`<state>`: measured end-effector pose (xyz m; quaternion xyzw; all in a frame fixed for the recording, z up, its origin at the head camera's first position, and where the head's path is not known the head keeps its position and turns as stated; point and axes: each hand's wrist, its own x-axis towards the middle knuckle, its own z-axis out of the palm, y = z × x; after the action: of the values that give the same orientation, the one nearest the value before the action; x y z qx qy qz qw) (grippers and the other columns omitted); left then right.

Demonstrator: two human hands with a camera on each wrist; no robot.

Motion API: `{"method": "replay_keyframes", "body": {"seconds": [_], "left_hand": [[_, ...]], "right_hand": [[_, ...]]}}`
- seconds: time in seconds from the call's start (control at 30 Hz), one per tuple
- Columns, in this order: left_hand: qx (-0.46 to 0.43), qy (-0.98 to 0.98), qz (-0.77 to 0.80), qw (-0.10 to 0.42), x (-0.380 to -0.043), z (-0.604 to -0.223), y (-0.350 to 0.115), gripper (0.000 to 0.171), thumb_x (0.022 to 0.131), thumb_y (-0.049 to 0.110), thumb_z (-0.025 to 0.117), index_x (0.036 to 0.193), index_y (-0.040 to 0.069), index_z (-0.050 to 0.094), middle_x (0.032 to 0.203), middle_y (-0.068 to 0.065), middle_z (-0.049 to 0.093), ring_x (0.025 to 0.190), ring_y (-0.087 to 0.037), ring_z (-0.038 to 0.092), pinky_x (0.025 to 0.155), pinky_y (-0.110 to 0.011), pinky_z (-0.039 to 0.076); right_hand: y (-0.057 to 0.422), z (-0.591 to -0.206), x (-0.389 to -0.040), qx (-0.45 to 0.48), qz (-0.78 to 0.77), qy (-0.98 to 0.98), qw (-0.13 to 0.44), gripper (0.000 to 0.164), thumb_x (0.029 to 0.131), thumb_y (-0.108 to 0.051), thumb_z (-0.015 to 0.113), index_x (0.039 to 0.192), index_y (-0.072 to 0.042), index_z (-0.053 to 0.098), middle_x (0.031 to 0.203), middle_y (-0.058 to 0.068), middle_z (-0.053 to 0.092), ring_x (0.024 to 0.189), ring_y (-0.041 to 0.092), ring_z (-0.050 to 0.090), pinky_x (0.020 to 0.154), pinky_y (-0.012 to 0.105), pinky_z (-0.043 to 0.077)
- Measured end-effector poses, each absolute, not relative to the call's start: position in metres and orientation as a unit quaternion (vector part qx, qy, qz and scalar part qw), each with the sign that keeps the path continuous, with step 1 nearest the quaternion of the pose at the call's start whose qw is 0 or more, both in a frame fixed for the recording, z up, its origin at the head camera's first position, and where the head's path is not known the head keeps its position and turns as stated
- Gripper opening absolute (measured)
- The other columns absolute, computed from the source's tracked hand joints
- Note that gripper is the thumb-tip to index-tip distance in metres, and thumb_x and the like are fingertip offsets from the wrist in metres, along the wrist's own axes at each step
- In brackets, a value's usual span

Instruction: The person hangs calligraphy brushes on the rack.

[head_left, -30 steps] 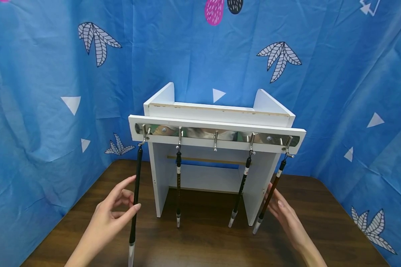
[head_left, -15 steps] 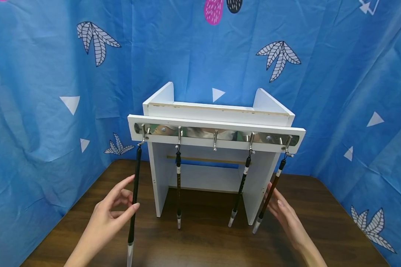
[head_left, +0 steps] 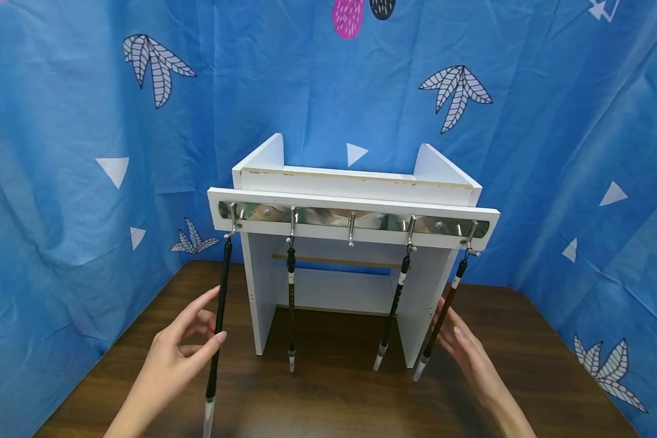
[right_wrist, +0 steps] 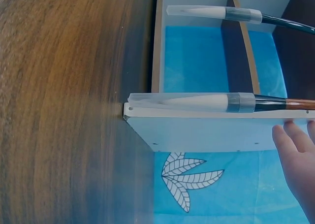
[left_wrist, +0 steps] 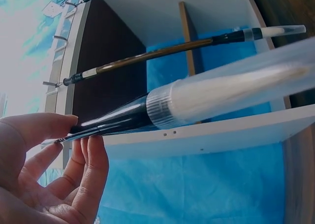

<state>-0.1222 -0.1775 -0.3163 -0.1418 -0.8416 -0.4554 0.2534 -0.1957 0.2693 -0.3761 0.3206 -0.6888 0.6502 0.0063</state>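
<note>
A large black calligraphy brush (head_left: 219,322) with a clear cap hangs from the leftmost hook. My left hand (head_left: 170,359) pinches its handle between thumb and fingers, as the left wrist view also shows. At the far right end hangs a brown-handled calligraphy brush (head_left: 443,316), its tip capped too. My right hand (head_left: 471,359) is just behind and beside that brush, fingers fairly straight, with the fingertips (right_wrist: 279,130) at the outer face of the white side panel (right_wrist: 211,133). Part of those fingers is hidden by the brush.
A white stand (head_left: 356,198) carries a metal hook rail (head_left: 328,217) along its front. Two more capped brushes, one left of centre (head_left: 291,304) and one right of centre (head_left: 395,310), hang there; the middle hook (head_left: 351,228) is bare. Below lies the brown wooden table (head_left: 339,395); behind, a blue curtain (head_left: 317,79).
The capped lower end of the large black brush has shifted slightly left. Both hands have stayed almost in place.
</note>
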Motion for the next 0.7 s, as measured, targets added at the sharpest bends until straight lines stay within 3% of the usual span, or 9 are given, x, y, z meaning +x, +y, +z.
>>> {"method": "replay_keyframes", "body": {"seconds": [0.7], "left_hand": [[-0.144, -0.839, -0.458, 0.258, -0.1164, -0.3149, -0.1775, 0.066, 0.077, -0.002, 0.065, 0.134, 0.020, 0.039, 0.084, 0.001, 0.052, 0.072, -0.007, 0.056, 0.048, -0.024, 0.050]], "right_hand": [[0.2690, -0.3765, -0.1957, 0.332, 0.652, -0.682, 0.009, 0.046, 0.097, -0.008, 0.009, 0.142, -0.003, -0.002, 0.149, 0.001, 0.002, 0.127, 0.001, 0.025, 0.096, 0.013, 0.029]]}}
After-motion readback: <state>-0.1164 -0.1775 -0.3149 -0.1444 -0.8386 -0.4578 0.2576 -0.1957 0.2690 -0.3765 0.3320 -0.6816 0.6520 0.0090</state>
